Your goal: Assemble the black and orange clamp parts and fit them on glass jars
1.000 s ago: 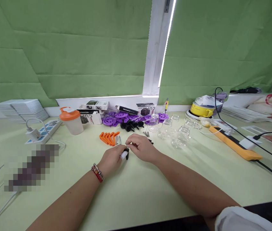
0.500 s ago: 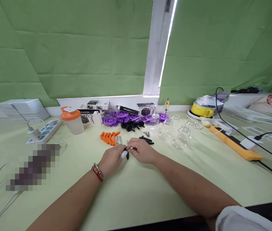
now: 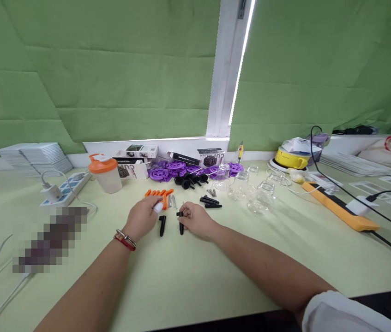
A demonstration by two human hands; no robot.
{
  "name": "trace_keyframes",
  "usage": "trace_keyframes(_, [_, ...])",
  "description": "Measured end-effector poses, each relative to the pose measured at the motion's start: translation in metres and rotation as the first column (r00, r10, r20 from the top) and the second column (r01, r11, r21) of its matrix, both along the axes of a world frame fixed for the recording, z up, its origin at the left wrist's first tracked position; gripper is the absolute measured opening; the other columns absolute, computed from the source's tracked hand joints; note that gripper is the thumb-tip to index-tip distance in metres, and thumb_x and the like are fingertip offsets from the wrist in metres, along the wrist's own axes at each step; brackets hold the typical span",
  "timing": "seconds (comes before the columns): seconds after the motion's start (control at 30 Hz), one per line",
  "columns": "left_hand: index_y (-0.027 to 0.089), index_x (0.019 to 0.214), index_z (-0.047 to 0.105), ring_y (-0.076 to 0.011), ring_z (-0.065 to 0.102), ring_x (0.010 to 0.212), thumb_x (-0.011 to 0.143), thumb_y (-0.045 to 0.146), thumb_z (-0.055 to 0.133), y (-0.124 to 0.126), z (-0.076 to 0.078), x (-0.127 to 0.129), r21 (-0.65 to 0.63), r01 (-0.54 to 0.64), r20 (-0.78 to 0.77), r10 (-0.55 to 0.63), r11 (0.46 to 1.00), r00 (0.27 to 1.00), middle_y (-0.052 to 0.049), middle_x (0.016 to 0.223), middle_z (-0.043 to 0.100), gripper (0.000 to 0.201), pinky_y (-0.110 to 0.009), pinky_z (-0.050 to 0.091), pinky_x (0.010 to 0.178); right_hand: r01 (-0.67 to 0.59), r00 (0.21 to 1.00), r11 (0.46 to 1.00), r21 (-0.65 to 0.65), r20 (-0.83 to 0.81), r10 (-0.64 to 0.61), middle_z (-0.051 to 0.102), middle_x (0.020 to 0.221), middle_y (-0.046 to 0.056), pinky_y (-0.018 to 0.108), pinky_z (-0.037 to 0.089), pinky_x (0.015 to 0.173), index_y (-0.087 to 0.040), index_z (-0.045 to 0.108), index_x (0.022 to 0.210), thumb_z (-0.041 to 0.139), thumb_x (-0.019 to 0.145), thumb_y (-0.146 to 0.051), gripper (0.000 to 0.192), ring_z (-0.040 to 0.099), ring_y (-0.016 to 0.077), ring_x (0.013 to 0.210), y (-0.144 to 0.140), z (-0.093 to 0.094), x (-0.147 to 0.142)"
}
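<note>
My right hand rests on the table with its fingers closed on a small black plastic part. My left hand has a white bandage on one finger and reaches over the orange plastic pieces, fingers loosely curled; whether it grips one is unclear. A second black part lies loose on the table between my hands. Metal screws lie beside the orange pieces. More black rods lie just beyond my right hand.
Purple plastic wheels and boxes line the back. Small glass jars stand to the right, an orange-lidded shaker and a power strip to the left. An orange power strip, cables and a yellow pot lie further right.
My hands have come apart. My left hand moved left and away to the orange pieces, leaving one black part on the table. My right hand kept the other. A person's hands at the right edge are gone.
</note>
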State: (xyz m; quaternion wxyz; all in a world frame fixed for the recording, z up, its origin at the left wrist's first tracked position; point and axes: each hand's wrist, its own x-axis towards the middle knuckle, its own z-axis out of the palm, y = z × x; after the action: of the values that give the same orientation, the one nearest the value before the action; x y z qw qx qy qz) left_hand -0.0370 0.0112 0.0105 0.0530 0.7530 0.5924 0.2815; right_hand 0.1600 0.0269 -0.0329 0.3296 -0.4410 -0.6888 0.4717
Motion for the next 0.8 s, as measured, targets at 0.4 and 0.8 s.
trace_keyframes(0.4, [0.022, 0.104, 0.064, -0.0193, 0.058, 0.077, 0.073, 0.027, 0.051, 0.006, -0.023, -0.007, -0.336, 0.200, 0.009, -0.209, 0.920, 0.978, -0.006, 0.096, 0.062, 0.035, -0.029, 0.047, 0.069, 0.081, 0.992, 0.995, -0.059, 0.100, -0.075, 0.051, 0.071, -0.002, 0.021, 0.043, 0.048, -0.016, 0.054, 0.091, 0.060, 0.074, -0.017, 0.018, 0.056, 0.0084, 0.049, 0.006, 0.002, -0.024])
trace_keyframes(0.8, [0.018, 0.083, 0.066, -0.0158, 0.057, 0.058, 0.073, 0.022, 0.049, 0.004, -0.021, 0.008, -0.355, 0.120, 0.099, -0.091, 0.927, 0.991, -0.003, 0.067, 0.061, 0.020, -0.023, 0.041, 0.049, 0.077, 0.992, 0.995, -0.062, 0.109, -0.070, 0.054, 0.065, -0.002, 0.019, 0.040, 0.043, -0.017, 0.054, 0.089, 0.061, 0.074, -0.020, 0.016, 0.056, 0.0099, 0.050, 0.010, -0.001, -0.033])
